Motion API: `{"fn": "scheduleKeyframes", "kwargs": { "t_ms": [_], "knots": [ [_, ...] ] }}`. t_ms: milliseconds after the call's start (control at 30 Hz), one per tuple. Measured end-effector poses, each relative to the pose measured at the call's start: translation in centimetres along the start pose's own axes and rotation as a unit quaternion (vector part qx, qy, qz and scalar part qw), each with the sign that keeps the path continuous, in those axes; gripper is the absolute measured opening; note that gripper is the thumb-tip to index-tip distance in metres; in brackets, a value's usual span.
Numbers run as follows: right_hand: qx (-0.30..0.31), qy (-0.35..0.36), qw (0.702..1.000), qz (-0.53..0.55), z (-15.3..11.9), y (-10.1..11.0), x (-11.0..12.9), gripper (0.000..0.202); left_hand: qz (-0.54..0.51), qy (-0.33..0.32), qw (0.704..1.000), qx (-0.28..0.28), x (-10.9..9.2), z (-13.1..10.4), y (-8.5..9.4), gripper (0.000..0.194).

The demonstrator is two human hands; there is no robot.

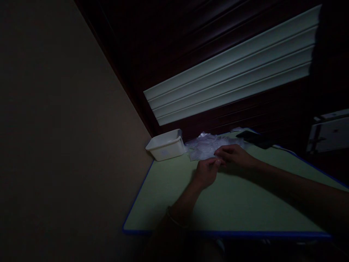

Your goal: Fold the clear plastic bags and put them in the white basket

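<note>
My left hand [207,172] is over the middle of the table, its thumb and fingers pinched together. Close beside it, my right hand [236,154] is also closed in a pinch, with its fingertips near the left ones. Whatever lies between the fingers is too small and dark to make out. Just behind both hands spreads a heap of clear plastic bags [203,145]. A white plastic bin [167,150] stands left of the heap, apart from my hands.
The pale green table [163,203] has a blue edge. A dark flat object [255,139] lies at the back right, with a pale cable [285,148] near it. A plain wall [81,145] borders the left, and a dark slatted panel [218,116] rises behind.
</note>
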State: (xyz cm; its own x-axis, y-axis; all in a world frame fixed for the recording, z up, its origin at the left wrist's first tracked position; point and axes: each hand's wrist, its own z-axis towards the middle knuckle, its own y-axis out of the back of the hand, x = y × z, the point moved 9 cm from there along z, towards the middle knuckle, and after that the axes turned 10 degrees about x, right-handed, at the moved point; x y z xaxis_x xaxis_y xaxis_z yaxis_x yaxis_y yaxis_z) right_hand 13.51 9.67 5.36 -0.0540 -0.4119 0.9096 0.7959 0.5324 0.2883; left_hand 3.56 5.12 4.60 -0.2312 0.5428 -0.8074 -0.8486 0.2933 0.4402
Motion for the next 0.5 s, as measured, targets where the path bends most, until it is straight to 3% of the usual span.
{"fn": "scheduleKeyframes", "kwargs": {
  "t_ms": [267,433,500],
  "knots": [
    [-0.049,0.013,0.998,-0.036,-0.2,0.8,0.4,0.036,0.020,0.017,0.999,0.019,0.3,0.0,-0.4,0.039],
    [-0.105,0.017,0.993,-0.049,-0.5,2.0,1.2,0.043,0.027,0.020,0.999,0.026,0.1,-0.1,-0.5,0.040],
    [-0.097,0.006,0.994,-0.048,-0.4,1.9,1.2,0.043,0.027,0.022,0.999,0.029,0.2,-0.1,-0.5,0.041]
  ]
}}
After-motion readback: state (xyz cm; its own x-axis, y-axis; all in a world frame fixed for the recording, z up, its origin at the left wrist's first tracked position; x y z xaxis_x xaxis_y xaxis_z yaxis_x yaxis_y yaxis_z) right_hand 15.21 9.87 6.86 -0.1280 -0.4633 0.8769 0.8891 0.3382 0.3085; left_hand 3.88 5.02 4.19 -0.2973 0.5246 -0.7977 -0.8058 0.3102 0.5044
